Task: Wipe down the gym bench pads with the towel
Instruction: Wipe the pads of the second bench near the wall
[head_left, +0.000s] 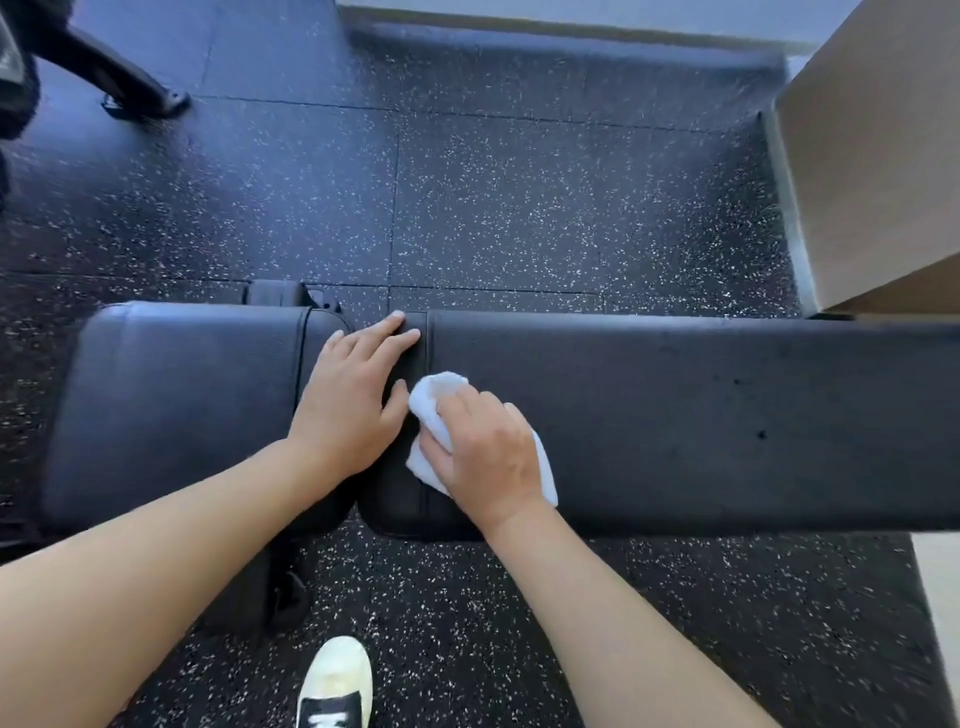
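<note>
A black gym bench lies across the view, with a short seat pad (182, 405) on the left and a long back pad (701, 415) on the right. My left hand (353, 400) rests flat with straight fingers over the gap between the pads, fingertips on the long pad's left end. My right hand (483, 457) grips a bunched white towel (434, 395) and presses it on the long pad's left end, right beside my left thumb. Most of the towel is hidden under that hand.
Black speckled rubber floor (519, 197) surrounds the bench. A beige box or cabinet (878, 156) stands at the back right, close to the bench's far end. A black machine leg (130, 83) sits at the back left. My shoe (337, 680) is in front of the bench.
</note>
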